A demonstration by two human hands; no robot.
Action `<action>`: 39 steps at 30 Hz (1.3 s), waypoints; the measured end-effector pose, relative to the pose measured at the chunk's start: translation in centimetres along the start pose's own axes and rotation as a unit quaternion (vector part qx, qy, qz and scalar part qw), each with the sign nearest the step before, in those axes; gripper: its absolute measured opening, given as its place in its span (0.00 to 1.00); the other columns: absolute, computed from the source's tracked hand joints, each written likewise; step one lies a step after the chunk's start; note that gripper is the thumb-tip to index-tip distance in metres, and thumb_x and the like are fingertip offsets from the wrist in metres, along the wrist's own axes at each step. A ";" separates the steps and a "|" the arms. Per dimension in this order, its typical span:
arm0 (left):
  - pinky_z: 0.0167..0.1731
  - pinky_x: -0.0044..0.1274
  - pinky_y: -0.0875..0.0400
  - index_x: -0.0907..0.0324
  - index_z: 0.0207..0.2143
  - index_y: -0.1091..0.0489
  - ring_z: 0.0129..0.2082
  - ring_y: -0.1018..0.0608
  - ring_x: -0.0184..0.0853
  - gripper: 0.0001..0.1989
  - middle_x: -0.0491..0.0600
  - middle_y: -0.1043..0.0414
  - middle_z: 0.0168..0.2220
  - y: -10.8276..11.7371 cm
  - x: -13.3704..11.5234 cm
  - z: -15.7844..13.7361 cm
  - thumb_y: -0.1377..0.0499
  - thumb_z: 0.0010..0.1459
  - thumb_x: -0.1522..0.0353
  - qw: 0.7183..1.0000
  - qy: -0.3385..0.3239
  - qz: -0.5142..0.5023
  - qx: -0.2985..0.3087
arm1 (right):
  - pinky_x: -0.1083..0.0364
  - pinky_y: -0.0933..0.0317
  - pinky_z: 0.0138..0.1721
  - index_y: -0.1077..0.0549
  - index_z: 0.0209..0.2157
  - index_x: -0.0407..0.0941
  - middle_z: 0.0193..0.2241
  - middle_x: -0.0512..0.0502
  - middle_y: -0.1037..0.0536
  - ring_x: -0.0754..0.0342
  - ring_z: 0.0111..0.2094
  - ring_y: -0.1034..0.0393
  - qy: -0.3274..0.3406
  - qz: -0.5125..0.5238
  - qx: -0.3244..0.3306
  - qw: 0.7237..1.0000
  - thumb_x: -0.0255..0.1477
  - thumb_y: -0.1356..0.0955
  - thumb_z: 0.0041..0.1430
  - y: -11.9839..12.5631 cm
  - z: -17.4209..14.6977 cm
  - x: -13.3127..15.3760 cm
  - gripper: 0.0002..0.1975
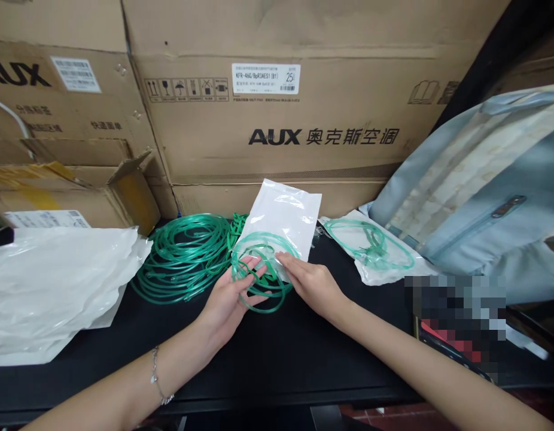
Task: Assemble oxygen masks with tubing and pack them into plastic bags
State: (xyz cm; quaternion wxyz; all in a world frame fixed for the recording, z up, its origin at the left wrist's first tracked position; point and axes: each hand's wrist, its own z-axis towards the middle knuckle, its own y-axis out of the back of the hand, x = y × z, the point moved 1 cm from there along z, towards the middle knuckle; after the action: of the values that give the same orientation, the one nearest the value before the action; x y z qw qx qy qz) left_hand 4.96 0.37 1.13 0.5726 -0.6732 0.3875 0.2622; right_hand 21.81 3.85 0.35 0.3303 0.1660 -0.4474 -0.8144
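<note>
My left hand (234, 293) has its fingers threaded through a small coil of green tubing (270, 310) and holds it. A white plastic bag (281, 209) stands tilted just beyond. The upper part of the coil looks paler and overlaps the bag's lower end, seemingly inside its mouth. My right hand (310, 281) is closed at the bag's lower right edge, fingertips together on the plastic. To the left of the hands lies a large pile of green tubing coils (182, 257), with thin green straps (237, 224) beside it.
White plastic bags (57, 281) are stacked at the left. A bag with a green tubing coil (376, 245) lies at the right, near a light blue backpack (474, 185). Large cardboard boxes (277, 161) line the back of the black tabletop (259, 365). A pixelated area covers something at the right.
</note>
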 end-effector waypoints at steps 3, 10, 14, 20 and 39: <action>0.43 0.39 0.30 0.56 0.46 0.34 0.54 0.34 0.44 0.19 0.52 0.40 0.56 -0.2 -0.5 0.3 0.45 0.52 0.79 1.000 -0.011 -0.015 0.021 | 0.58 0.31 0.37 0.31 0.47 0.41 0.42 0.42 0.24 0.53 0.41 0.28 0.014 -0.036 -0.066 0.997 0.22 0.42 0.60 1.0 0.1 1.0 0.15; 0.42 0.35 0.28 0.58 0.43 0.32 0.49 0.29 0.41 0.17 0.51 0.37 0.54 -1.1 -1.2 0.5 0.45 0.51 0.81 0.997 -0.021 -0.033 0.069 | 0.56 0.33 0.34 0.27 0.38 0.41 0.29 0.45 0.22 0.53 0.33 0.27 0.015 -0.053 -0.137 0.989 0.24 0.39 0.58 3.9 1.1 2.8 0.11; 0.40 0.36 0.27 0.59 0.42 0.31 0.46 0.28 0.41 0.16 0.52 0.35 0.52 -2.0 -1.2 0.1 0.45 0.52 0.80 0.997 -0.015 -0.009 0.081 | 0.45 0.40 0.48 0.29 0.32 0.41 0.33 0.41 0.25 0.46 0.47 0.33 0.020 0.004 -0.134 0.991 0.24 0.40 0.58 4.6 2.0 2.7 0.09; 0.37 0.28 0.26 0.59 0.43 0.31 0.40 0.25 0.36 0.15 0.52 0.28 0.43 -2.5 -1.2 0.1 0.44 0.52 0.79 0.992 -0.024 0.051 0.113 | 0.41 0.45 0.52 0.37 0.36 0.44 0.44 0.41 0.26 0.48 0.52 0.37 -0.053 0.166 -0.145 0.974 0.21 0.43 0.60 3.7 2.4 2.9 0.07; 0.20 0.15 0.36 0.62 0.25 0.31 0.18 0.31 0.24 0.09 0.43 0.31 0.21 -5.0 -3.0 1.7 0.43 0.44 0.82 0.993 -0.046 0.008 0.111 | 0.41 0.49 0.55 0.34 0.37 0.43 0.43 0.41 0.25 0.48 0.52 0.37 -0.052 0.107 -0.198 0.973 0.21 0.43 0.59 4.4 2.3 6.7 0.09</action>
State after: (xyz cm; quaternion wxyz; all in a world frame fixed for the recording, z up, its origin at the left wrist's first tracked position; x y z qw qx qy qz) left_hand 7.52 2.88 6.06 0.6589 -0.5896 0.3926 0.2533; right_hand 17.32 -1.03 5.45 0.4181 0.0058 -0.3093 -0.8541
